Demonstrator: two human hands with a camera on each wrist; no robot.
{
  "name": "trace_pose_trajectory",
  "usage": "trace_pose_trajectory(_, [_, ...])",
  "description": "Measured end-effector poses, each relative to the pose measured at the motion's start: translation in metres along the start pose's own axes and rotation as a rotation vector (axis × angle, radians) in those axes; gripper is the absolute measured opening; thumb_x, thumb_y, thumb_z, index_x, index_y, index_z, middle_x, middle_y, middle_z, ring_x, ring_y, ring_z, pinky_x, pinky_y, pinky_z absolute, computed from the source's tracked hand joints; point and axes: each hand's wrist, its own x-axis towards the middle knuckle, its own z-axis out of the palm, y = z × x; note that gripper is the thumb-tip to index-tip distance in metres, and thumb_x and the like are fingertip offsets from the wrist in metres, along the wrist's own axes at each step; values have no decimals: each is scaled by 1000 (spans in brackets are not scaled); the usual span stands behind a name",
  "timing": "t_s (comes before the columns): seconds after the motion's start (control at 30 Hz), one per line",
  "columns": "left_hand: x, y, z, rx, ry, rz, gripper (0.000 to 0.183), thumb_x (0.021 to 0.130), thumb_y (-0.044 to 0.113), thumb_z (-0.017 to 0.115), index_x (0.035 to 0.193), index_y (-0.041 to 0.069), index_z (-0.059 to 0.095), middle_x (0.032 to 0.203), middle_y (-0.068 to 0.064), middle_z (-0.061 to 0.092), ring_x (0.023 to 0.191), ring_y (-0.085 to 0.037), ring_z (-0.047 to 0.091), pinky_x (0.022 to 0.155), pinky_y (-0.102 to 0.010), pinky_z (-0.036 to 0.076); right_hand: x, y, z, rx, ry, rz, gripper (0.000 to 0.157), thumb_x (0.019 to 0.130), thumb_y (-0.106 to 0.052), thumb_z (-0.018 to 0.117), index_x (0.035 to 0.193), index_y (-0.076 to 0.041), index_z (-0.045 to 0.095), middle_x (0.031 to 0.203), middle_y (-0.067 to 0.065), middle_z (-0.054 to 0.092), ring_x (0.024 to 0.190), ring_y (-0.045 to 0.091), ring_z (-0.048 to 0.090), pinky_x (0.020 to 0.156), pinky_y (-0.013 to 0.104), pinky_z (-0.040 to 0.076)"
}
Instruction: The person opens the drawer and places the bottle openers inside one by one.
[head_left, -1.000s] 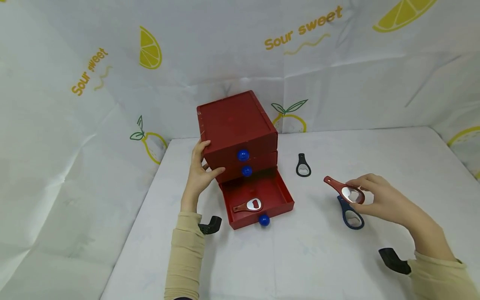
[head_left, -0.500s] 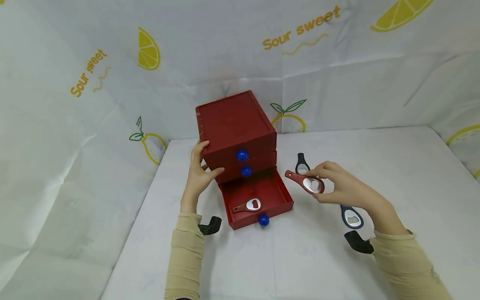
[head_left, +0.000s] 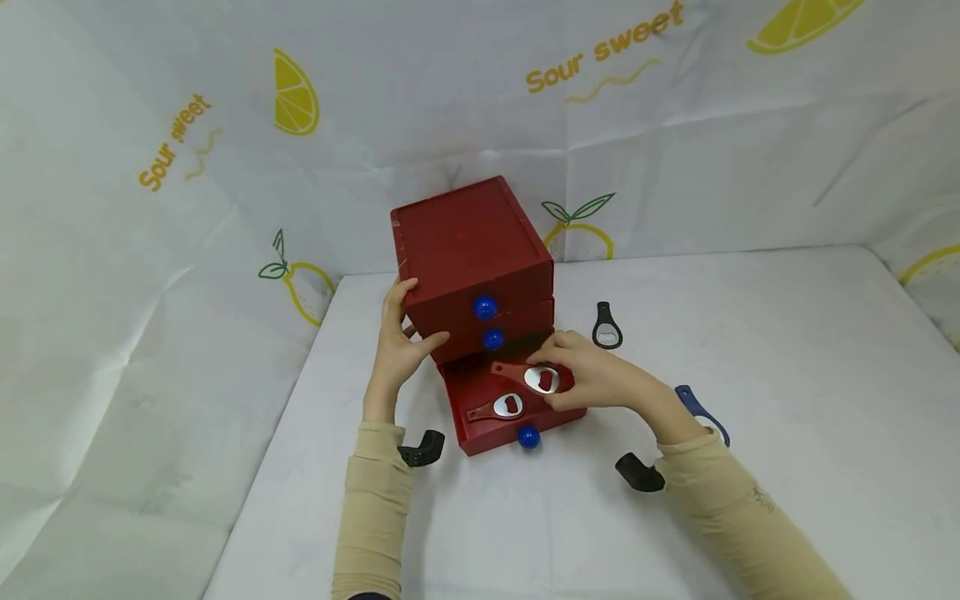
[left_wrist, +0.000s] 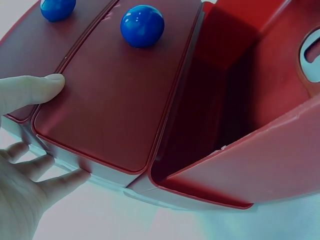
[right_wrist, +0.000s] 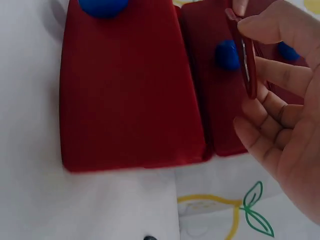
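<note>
My right hand [head_left: 588, 371] pinches a red bottle opener [head_left: 510, 370] with a silver metal plate, holding it over the pulled-out bottom drawer [head_left: 491, 438] of a dark red drawer cabinet [head_left: 468, 237]. In the right wrist view, this opener [right_wrist: 246, 62] appears edge-on between thumb and fingers. A second red bottle opener [head_left: 483, 412] lies inside the drawer, near its front. My left hand [head_left: 397, 354] grips the cabinet's left front corner. Seen from the left wrist, its thumb [left_wrist: 37, 91] presses on the front while the fingers lie along the side.
A black bottle opener [head_left: 603, 315] lies on the white table right of the cabinet. Farther right is a blue bottle opener [head_left: 688, 398], partly covered by my right forearm. The two upper drawers are closed, each with a blue knob [head_left: 486, 307]. A patterned cloth [head_left: 450, 100] hangs behind.
My right hand has carried the red bottle opener leftward, from above the blue one to over the bottom drawer. The left hand keeps its hold on the cabinet.
</note>
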Motion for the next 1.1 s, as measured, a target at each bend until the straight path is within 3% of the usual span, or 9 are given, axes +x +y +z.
trace_pose_trajectory(0.23, [-3,23,-2,-28,-20,-33,77,75,-5,71,138,11,30,156,-7,10,134,-33,34,99,-56,40,23,-2,18,13,-80,10,44,73,-23,71,116,-12,64,108,2,55,99,16,46,79,30,47])
trace_pose_trajectory(0.4, [-4,29,-2,-20,-16,-25,76,75,-6,70,137,9,29,156,-10,11,134,-35,34,99,-57,40,35,1,30,30,-162,17,44,75,-23,71,116,-10,63,109,4,56,99,18,46,79,30,46])
trace_pose_trajectory(0.73, [-5,27,-1,-15,-7,-40,77,76,-6,71,138,11,29,156,-9,12,134,-35,33,99,-59,38,49,8,48,-52,-291,34,40,75,-22,73,112,-10,65,105,3,58,97,16,48,82,30,45])
trace_pose_trajectory(1.1, [-5,26,-2,-3,-18,-23,76,76,-4,71,138,9,29,156,-11,11,133,-37,34,98,-60,38,52,11,59,-135,-290,55,40,72,-21,76,108,-10,65,100,5,59,93,19,49,80,33,44])
